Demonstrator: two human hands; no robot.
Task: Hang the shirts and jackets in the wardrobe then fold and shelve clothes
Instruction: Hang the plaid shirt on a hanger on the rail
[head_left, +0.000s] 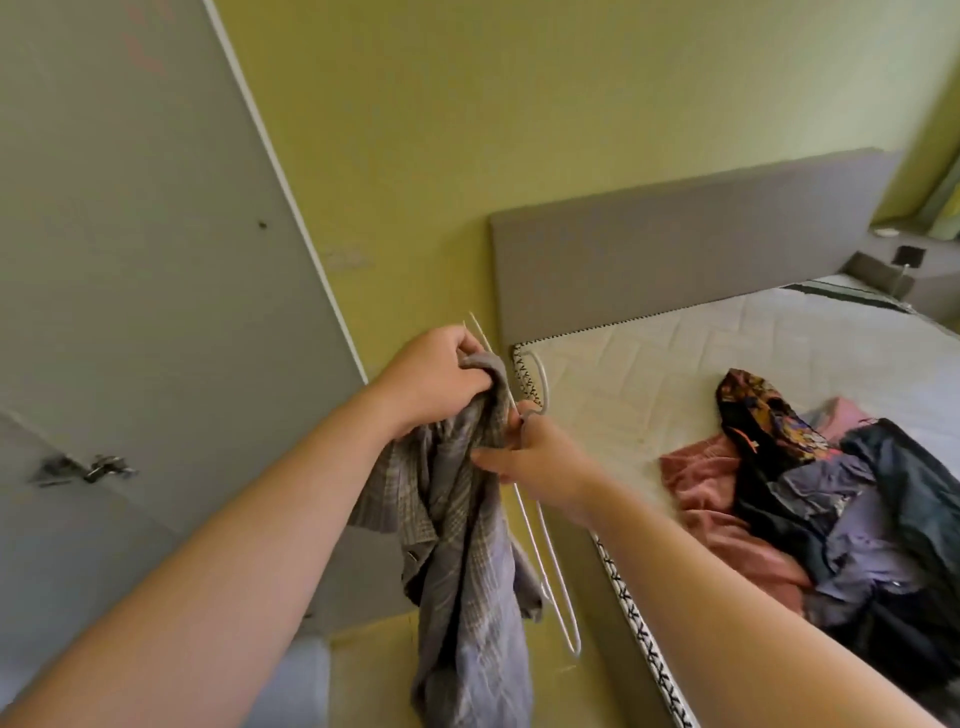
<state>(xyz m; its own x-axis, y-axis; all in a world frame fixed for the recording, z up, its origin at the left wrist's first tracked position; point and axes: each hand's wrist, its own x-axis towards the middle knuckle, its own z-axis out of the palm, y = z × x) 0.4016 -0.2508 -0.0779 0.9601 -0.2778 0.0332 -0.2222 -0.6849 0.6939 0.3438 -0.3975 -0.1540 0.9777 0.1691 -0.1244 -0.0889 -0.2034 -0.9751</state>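
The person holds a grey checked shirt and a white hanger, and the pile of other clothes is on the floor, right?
Not quite. The head view shows the pile of clothes on the bed, not the floor. The left hand does grip the grey checked shirt and the right hand holds the white hanger.

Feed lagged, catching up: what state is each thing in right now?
plaid shirt: hangs loose, unfolded.
white hanger: tilted on end beside the shirt.
left hand: grips the plaid shirt's bunched top.
right hand: holds the white hanger.
clothes pile: unfolded, heaped on the mattress.
wardrobe door: closed.
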